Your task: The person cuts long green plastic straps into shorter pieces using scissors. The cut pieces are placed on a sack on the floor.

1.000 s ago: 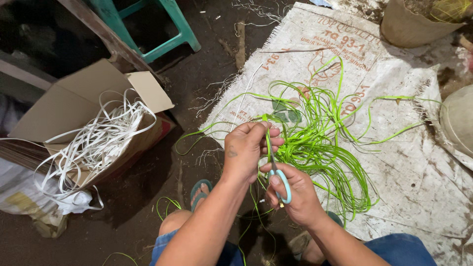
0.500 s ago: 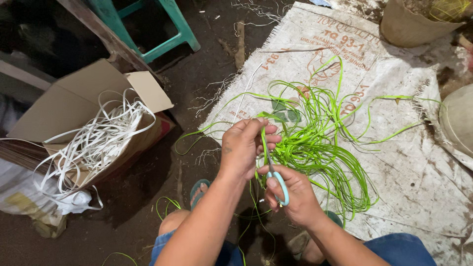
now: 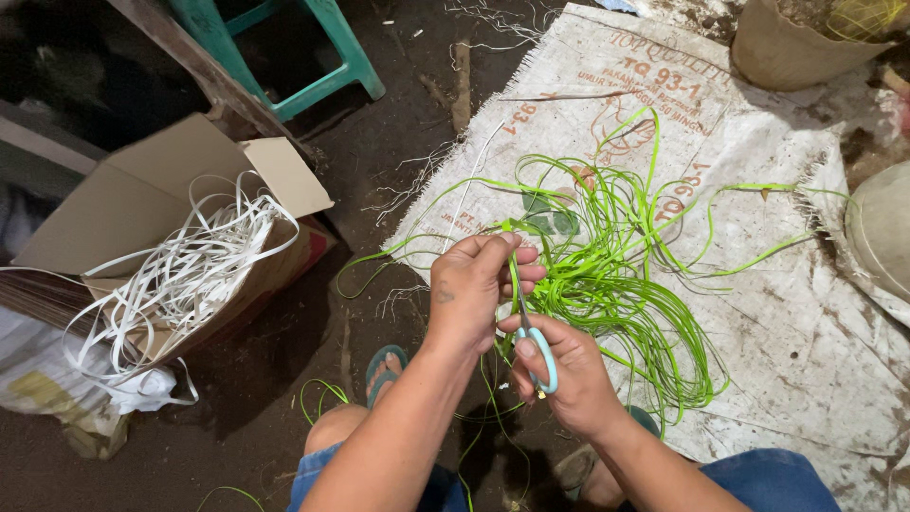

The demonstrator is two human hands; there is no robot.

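Dirt floor, woven sack. Left hand pinches green strips; right hand grips scissors. Risk: blades close to the left fingers could nick them.

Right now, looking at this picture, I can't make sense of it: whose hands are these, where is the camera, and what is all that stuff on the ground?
There is no machine here. A person wears a camera on the head, so you look down at that person's own two hands and knees. The left hand pinches a bright green strip between its fingertips. The right hand holds small scissors with light blue handles, the blades pointing up toward the left hand's fingertips. In front lies a tangled heap of green strips on a white woven sack spread over the dirt floor. To the left stands an open cardboard box spilling white strips. Beyond it you see the legs of a teal stool, and at the top right a tan basket.
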